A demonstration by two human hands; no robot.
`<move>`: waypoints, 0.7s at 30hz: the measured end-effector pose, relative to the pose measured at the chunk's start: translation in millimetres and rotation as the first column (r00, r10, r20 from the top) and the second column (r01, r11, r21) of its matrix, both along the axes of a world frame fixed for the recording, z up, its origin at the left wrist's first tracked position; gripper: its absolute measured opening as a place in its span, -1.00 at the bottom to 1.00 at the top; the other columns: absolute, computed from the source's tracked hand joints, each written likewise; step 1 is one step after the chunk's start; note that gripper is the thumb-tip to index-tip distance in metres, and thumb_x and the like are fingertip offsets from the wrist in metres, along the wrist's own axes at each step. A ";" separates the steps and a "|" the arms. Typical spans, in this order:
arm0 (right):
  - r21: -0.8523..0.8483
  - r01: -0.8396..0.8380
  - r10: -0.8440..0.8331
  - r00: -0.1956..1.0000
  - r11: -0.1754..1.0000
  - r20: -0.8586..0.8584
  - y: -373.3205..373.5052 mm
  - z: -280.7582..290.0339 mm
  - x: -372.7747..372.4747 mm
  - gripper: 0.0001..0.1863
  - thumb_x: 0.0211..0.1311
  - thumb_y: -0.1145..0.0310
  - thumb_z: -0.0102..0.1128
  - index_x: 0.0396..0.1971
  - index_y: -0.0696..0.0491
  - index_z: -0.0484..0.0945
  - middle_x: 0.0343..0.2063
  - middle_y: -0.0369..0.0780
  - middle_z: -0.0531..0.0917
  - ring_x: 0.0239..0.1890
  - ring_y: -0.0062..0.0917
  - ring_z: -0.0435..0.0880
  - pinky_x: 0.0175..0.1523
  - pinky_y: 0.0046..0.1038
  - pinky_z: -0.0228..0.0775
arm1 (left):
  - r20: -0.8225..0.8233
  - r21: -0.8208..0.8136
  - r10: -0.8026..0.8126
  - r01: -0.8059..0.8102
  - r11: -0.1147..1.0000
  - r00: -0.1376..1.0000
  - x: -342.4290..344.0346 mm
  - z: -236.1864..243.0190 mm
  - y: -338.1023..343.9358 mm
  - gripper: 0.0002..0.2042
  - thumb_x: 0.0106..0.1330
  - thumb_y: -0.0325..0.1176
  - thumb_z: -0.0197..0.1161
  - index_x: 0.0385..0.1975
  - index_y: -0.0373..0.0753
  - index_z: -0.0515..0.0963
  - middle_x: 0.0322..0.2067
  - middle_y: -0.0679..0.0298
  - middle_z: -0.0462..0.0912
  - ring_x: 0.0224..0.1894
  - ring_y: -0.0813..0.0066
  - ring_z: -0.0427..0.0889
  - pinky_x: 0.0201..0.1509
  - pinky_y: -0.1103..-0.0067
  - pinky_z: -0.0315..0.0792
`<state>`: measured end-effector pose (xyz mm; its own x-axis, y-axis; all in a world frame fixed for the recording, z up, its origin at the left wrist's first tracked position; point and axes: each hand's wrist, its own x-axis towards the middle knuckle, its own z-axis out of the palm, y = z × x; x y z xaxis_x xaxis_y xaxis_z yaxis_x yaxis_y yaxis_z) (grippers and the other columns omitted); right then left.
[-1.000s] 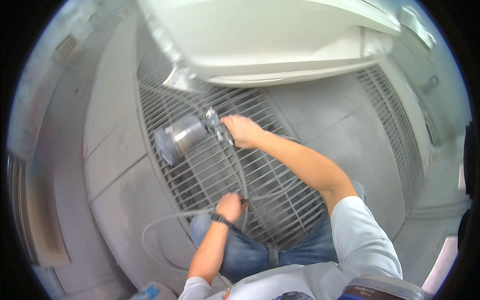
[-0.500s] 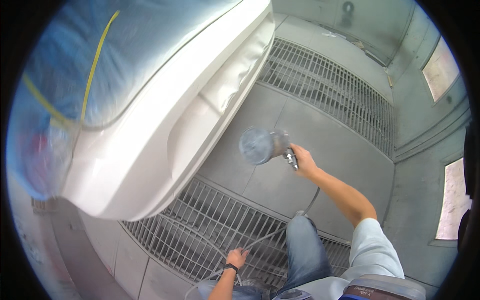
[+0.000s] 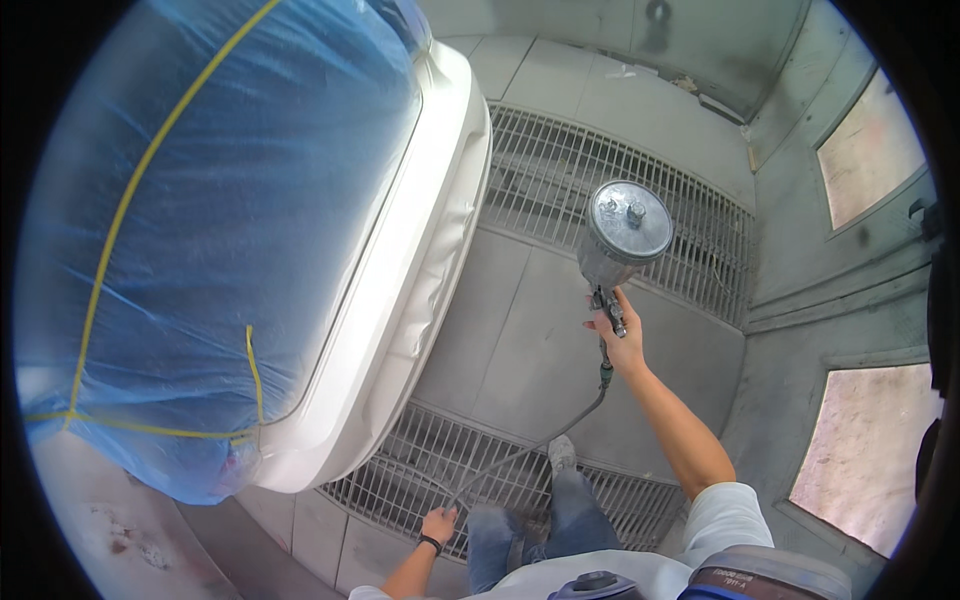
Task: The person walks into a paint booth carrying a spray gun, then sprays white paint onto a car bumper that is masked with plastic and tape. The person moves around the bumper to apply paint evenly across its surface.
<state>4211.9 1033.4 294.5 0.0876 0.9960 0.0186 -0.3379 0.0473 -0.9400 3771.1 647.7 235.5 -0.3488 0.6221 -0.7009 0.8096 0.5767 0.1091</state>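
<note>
Swinging the spray gun [image 3: 622, 250] up from the floor grating [image 3: 440, 480] toward the white car body [image 3: 400, 300], right hand [image 3: 625, 340] wrapped tight on its grip, left hand [image 3: 438, 522] pinching the trailing air hose [image 3: 520, 450] low beside the knee, masking film [image 3: 200, 200] now filling the view

This was a vehicle spray-painting booth. A white car body [image 3: 400, 300] stood masked in blue plastic sheeting [image 3: 200, 220] held by yellow tape [image 3: 130, 190], over a floor of metal grates [image 3: 600, 180] set between grey panels. Grey walls with lit window panels [image 3: 860, 150] enclosed it, and a spray gun [image 3: 620, 240] with its hose [image 3: 540, 445] was in use.
</note>
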 end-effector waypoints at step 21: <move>0.080 -0.356 0.335 0.921 0.931 0.197 324.8 145.8 -1.5 -0.31 0.65 -0.10 -0.29 0.37 0.20 0.40 -0.32 -0.25 0.68 -0.39 -0.70 0.61 -0.49 -0.63 0.48 | 0.260 0.148 0.461 -0.507 0.849 0.848 181.3 -38.8 186.3 -0.34 0.42 0.23 0.13 -0.36 -0.46 0.58 -0.24 -0.30 0.63 -0.13 -0.33 0.57 -0.04 0.05 0.41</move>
<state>4210.4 1358.1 440.3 -0.2765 0.9542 0.1147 -0.1805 0.0657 -0.9814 3952.4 834.0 196.7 -0.5044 0.5479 -0.6674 0.3775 0.8351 0.4003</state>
